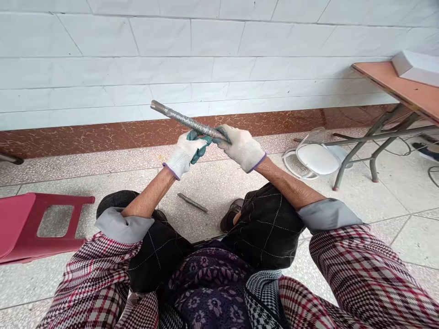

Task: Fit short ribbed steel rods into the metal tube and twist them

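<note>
Both hands wear white knit gloves with green coated palms and purple cuffs. My right hand (pixel 238 142) is closed around the near end of a grey metal rod (pixel 192 122) tightly wound with wire. The rod slants up to the left, its bare, notched-looking tip pointing at the wall. My left hand (pixel 191 147) is just below the rod's middle, fingers curled and thumb pressed toward them; whatever is between them is too small to tell. A shorter, similar wire-wound rod (pixel 192 202) lies on the floor between my feet.
A red plastic stool (pixel 82 219) stands at the left. To the right are a white round-seated chair (pixel 317 157) and an orange-topped table (pixel 387 84) with metal legs, carrying a white box (pixel 416 66). A tiled wall (pixel 164 41) rises ahead.
</note>
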{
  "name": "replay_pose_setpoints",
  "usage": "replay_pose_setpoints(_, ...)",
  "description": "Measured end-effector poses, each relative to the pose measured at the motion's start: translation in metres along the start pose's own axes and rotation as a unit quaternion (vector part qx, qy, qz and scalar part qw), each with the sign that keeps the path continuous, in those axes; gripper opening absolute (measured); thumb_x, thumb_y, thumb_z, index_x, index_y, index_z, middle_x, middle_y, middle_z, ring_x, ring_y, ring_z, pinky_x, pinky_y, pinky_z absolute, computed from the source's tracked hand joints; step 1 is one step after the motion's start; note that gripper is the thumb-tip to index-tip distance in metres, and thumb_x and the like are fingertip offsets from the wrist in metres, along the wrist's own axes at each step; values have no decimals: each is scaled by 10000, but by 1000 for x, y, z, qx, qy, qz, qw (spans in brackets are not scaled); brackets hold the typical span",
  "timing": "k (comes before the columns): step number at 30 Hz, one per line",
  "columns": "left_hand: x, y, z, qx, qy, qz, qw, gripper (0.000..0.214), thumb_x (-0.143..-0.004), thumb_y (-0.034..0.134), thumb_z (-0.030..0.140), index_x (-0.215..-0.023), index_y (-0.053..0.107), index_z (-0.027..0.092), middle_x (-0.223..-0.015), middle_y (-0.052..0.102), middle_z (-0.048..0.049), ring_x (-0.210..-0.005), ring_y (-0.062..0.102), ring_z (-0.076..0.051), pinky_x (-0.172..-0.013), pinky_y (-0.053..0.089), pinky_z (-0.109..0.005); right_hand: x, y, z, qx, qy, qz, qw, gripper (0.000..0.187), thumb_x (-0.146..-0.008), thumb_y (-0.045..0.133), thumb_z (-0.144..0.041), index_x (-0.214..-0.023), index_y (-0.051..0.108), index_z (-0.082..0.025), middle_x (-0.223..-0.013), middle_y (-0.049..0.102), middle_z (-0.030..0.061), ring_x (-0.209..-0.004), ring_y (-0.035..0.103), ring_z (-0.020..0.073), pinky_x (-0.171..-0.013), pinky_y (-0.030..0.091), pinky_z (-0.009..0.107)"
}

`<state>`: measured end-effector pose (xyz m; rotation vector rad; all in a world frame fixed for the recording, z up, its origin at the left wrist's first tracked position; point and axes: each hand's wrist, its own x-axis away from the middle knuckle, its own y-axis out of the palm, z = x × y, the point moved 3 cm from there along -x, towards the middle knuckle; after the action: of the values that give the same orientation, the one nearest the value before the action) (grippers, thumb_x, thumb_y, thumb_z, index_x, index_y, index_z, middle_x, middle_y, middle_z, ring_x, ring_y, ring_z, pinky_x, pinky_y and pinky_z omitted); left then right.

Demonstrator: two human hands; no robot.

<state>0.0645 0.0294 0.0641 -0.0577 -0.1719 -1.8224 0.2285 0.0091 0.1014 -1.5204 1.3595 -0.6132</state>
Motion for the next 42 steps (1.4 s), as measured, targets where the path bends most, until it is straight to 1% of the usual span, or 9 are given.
replay_pose_setpoints(7, 9, 8, 4, -31, 19, -23, 999, 32, -884, 655, 172, -864, 678, 166, -496, 464, 57, -352, 310, -42, -361, 158, -217, -7, -2, 1, 176, 46, -55, 982, 268, -983, 571, -276, -1229, 613, -179, -1142, 701, 135, -892, 652, 245, -668, 385, 329)
replay_pose_setpoints(15, 9, 4, 0, -25, 5, -39, 999, 36, -882, 650, 170, -851, 666, 162, -495, 476, 55, -339, 295, -38, -352, 150, -220, -5, -1, 5, -47, 61, -44, 996, 89, -923, 621, -281, -945, 618, -194, -773, 605, 27, -656, 521, 162, -586, 380, 299)
replay_pose_setpoints(20, 4, -1, -2, -28, 12, -30, 999, 30, -876, 662, 192, -858, 666, 168, -503, 489, 54, -334, 303, -39, -347, 163, -223, 0, 4, 11, -456, 117, -151, 869, 207, -931, 561, -371, -831, 558, -190, -594, 385, -60, -434, 295, 85, -358, 235, 241)
replay_pose_setpoints(26, 12, -3, 13, 33, -3, -94, 995, 424, -810, 631, 127, -1228, 676, 180, -583, 532, 68, -348, 302, -35, -370, 167, -209, 8, 8, 11, -583, 77, -275, 760, 370, -938, 594, -521, -972, 618, -154, -554, 328, -104, -404, 207, 61, -331, 161, 199)
replay_pose_setpoints(29, 18, -4, 13, 62, 18, -119, 991, 414, -762, 625, 133, -1168, 697, 162, -652, 598, 38, -355, 308, -28, -365, 178, -205, 16, 8, 3, -562, 32, -279, 779, 468, -943, 534, -641, -961, 610, -179, -559, 346, -92, -399, 245, 75, -336, 199, 216)
replay_pose_setpoints(34, 5, -7, -7, 53, -4, -46, 998, 130, -769, 707, 219, -878, 672, 159, -480, 461, 70, -343, 311, -53, -352, 169, -219, 9, 13, 5, -319, 35, -82, 944, 336, -934, 576, -530, -993, 618, -202, -742, 597, 22, -589, 532, 154, -473, 410, 265)
replay_pose_setpoints(36, -2, -12, -11, 59, 2, -7, 998, 140, -765, 714, 227, -879, 665, 161, -498, 482, 67, -344, 305, -50, -353, 152, -223, 2, 15, 3, -234, 20, -14, 972, 278, -855, 673, -465, -974, 628, -218, -777, 607, 29, -655, 539, 171, -496, 401, 265)
replay_pose_setpoints(39, -2, -20, -11, 85, 15, -15, 996, 271, -740, 712, 230, -1001, 675, 167, -514, 480, 81, -347, 292, -49, -360, 142, -215, -1, 22, -2, -323, 44, -66, 943, 309, -855, 652, -523, -889, 605, -219, -647, 477, -23, -535, 424, 137, -420, 326, 252)
replay_pose_setpoints(42, 6, -21, -6, 116, 23, -100, 988, 372, -715, 700, 226, -1080, 672, 159, -527, 469, 88, -354, 289, -49, -366, 161, -209, 1, 28, -7, -495, 80, -202, 841, 457, -862, 593, -664, -887, 584, -208, -559, 330, -83, -413, 258, 98, -337, 211, 244)
